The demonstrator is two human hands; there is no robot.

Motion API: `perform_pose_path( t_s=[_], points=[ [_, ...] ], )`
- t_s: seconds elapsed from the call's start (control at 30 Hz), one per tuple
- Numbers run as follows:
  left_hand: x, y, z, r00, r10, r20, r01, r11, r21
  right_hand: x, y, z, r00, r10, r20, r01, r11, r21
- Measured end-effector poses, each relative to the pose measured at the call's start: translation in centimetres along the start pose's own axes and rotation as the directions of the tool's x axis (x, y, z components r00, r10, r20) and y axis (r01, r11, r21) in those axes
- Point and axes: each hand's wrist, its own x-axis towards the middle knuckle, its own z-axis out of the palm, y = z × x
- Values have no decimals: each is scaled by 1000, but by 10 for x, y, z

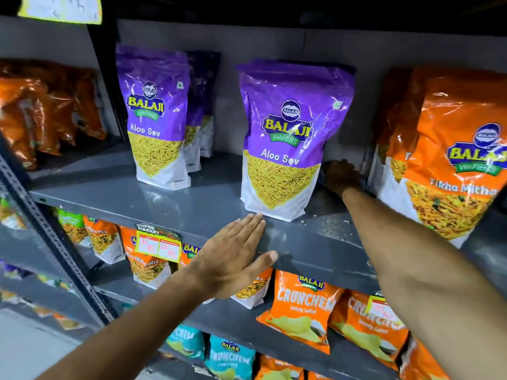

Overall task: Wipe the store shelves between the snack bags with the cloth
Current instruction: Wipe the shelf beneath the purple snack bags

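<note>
Hands on the grey shelf [170, 193] around a purple Aloo Sev bag [285, 144]

Left hand [233, 259] lies flat and released on the shelf edge just before the bag; right hand [341, 175] reaches deep beside the bag's right; its grasp and the cloth cannot be made out.

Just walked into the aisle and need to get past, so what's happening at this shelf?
A person is cleaning the grey shelf. The right hand reaches deep into the gap between the purple Aloo Sev bag and the orange Tikha Mitha bag; the cloth itself is barely visible there. The left hand rests flat and open on the shelf's front edge. Crumbs lie nearby.
</note>
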Motion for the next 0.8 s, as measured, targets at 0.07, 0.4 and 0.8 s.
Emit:
perform_pose_path(
  t_s=[0.07, 0.4, 0.8],
  points=[
    [-1, 0, 0, 1000, -5, 8, 5, 1000, 1, -3, -2, 0, 1000, -5, 24, 5, 1000, -15],
    [-3, 5, -6, 998, -14, 61, 14, 1000, 2, -55, -15, -18, 996, -71, 52, 77, 990, -121],
    [-3, 3, -7, 998, 6, 62, -6, 1000, -2, -154, -33, -53, 999, -7, 53, 7, 1000, 7]
  ],
)
